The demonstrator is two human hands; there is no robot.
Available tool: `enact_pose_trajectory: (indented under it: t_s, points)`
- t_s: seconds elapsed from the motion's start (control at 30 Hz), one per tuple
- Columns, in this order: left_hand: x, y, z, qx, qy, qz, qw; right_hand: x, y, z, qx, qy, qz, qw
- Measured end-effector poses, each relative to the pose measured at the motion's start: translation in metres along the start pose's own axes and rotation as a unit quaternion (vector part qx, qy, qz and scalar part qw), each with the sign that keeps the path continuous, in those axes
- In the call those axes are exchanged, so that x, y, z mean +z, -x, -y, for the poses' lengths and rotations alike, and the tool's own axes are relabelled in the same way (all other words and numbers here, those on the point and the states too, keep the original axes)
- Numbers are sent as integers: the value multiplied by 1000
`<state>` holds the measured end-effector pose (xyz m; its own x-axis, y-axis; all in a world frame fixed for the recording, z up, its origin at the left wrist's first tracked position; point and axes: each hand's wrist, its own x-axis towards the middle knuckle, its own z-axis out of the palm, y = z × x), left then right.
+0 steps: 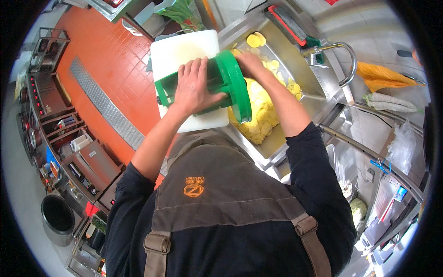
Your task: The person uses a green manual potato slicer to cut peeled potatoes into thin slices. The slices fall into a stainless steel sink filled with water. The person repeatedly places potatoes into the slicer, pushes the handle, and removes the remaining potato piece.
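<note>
A green plastic slicer (221, 81) with a large round disc housing lies across a white cutting board (185, 48) at the sink's edge. My left hand (193, 85) grips its body from above, four fingers over the far side and the thumb pointing toward the disc. On the disc's sink side is my right hand (250, 64), its fingers partly hidden by the housing, so what they hold cannot be seen. Below and beside it, thin yellow slices (261, 117), which look like potato, are heaped in the stainless steel sink (297, 65).
A curved faucet (346, 62) rises at the sink's right side. Behind the basin lies a red-edged black tool (287, 26). An orange cloth (377, 76) and a metal rail (367, 145) are to the right. At left, a metal drain grate (104, 100) crosses the orange tiled floor (121, 76).
</note>
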<state>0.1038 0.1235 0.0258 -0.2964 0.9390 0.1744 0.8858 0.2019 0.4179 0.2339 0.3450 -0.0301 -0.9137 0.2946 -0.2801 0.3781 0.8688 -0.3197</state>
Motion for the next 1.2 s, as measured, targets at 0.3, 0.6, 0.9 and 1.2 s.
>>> enact_pose_trajectory:
  t_s: [0.3,0.6,0.9,1.2]
  points:
    - [3,-1,4,13,-4,-27,1000,-51,89,1,-58,-62,109,990]
    - [-15,25,38,-8,87,-82,993,32,-27,-42,168,-682,156,695]
    - [-24,108,138,-322,532,59,781,-48,140,16,169,-454,-380,788]
    - [-12,110,161,-282,313,78,904,-21,138,185,112,-397,-236,880]
